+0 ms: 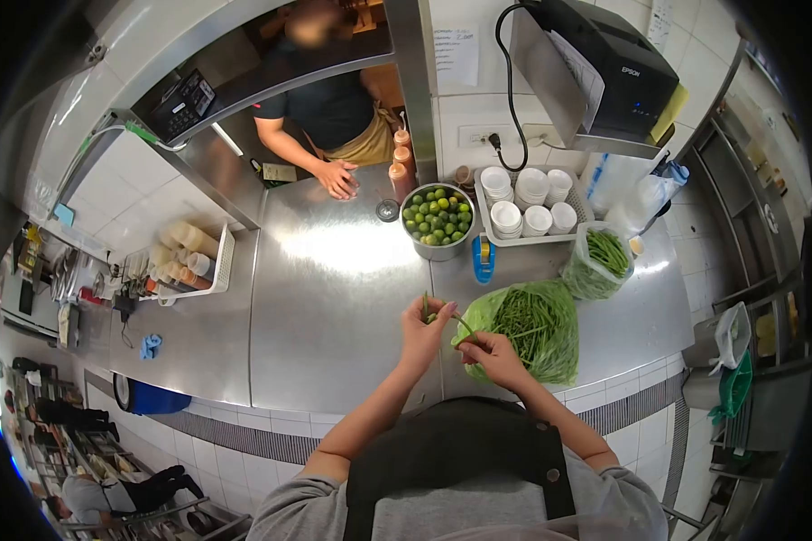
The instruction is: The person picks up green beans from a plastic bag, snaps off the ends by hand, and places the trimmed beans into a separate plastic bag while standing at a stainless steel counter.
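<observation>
My left hand (422, 330) is raised over the steel counter, its fingers closed on green beans (461, 321) that stick out past the fingertips. Close beside it, my right hand (493, 357) pinches the lower end of a green bean between thumb and fingers. Just right of both hands, a green plastic bag (564, 311) lies open, heaped with long green beans (525, 317). A second bag (595, 281), upright behind it, holds more green beans.
A metal pot (438, 251) of limes, a blue tape dispenser (484, 261) and a tray (532, 240) of white cups stand behind the bags. Sauce bottles (398, 180) are near the pass-through, where a person (334, 122) rests a hand. A bottle basket (224, 261) sits left.
</observation>
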A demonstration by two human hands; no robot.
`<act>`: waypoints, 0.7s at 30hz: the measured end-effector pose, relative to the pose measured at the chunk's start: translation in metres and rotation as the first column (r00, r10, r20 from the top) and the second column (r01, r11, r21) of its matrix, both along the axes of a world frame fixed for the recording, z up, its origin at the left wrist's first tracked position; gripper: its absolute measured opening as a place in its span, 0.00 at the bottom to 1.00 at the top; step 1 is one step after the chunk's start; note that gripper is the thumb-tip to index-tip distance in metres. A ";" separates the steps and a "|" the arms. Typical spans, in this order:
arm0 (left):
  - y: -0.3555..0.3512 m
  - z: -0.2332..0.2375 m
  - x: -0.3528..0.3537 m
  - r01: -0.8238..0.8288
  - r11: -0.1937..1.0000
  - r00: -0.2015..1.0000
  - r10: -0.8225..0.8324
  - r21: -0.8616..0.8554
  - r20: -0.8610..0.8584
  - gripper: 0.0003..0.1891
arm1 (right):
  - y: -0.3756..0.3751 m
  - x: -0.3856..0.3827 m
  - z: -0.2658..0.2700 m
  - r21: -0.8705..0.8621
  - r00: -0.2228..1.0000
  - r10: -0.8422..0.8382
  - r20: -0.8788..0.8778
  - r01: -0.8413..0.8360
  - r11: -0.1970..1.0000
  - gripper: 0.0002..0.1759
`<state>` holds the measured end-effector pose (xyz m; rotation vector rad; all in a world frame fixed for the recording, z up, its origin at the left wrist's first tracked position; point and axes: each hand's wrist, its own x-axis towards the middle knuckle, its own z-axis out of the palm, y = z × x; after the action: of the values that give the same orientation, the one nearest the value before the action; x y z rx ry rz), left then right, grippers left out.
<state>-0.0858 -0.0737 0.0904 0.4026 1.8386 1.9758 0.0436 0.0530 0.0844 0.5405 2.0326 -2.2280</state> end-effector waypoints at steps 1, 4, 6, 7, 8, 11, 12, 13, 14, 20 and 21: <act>-0.001 -0.001 -0.001 -0.015 1.000 1.000 0.015 0.021 -0.026 0.08 | -0.002 0.000 0.006 0.020 0.999 -0.006 -0.033 0.006 1.000 0.12; -0.002 0.001 -0.002 -0.004 1.000 0.998 0.002 -0.024 -0.068 0.08 | -0.001 0.002 0.008 0.078 0.998 -0.025 -0.066 0.031 0.996 0.14; -0.001 -0.003 -0.002 -0.010 1.000 0.996 0.010 -0.001 -0.091 0.08 | 0.003 0.002 0.005 0.121 0.997 -0.020 -0.069 0.028 0.992 0.15; -0.001 -0.005 -0.001 -0.014 1.000 0.995 0.015 0.008 -0.102 0.08 | 0.004 0.002 0.002 0.144 0.997 -0.007 -0.071 0.017 0.989 0.16; -0.002 -0.006 0.001 -0.022 1.000 0.994 0.021 -0.002 -0.103 0.08 | 0.005 0.003 -0.001 0.166 0.997 0.005 -0.071 0.006 0.986 0.17; -0.001 0.000 0.006 -0.050 0.999 0.992 0.050 0.004 -0.117 0.08 | 0.006 0.004 -0.004 0.253 0.999 0.000 0.039 -0.010 0.967 0.15; 0.001 -0.001 0.007 -0.064 0.998 0.990 0.067 0.030 -0.128 0.08 | 0.005 0.005 0.001 0.274 0.999 0.021 -0.045 -0.008 0.962 0.14; 0.002 -0.002 0.009 -0.077 0.996 0.987 0.084 0.054 -0.135 0.08 | 0.004 0.007 0.006 0.292 0.991 0.043 -0.126 -0.004 0.957 0.12; 0.000 -0.003 0.009 -0.064 0.998 0.992 0.066 0.025 -0.108 0.08 | 0.002 0.009 0.011 0.306 0.977 0.063 -0.202 0.002 0.952 0.11; 0.000 -0.033 0.003 -0.096 0.991 0.886 0.041 0.096 0.462 0.06 | 0.011 0.017 0.029 0.435 0.877 -0.005 -0.480 0.243 0.867 0.06; -0.008 -0.050 -0.003 -0.052 0.988 0.838 -0.035 0.145 0.545 0.06 | 0.020 0.019 0.028 0.448 0.873 -0.067 -0.484 0.313 0.838 0.06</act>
<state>-0.0890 -0.0818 0.0399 -0.1304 1.3293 1.9759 0.0624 0.0729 0.1121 0.2764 2.9875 -2.0296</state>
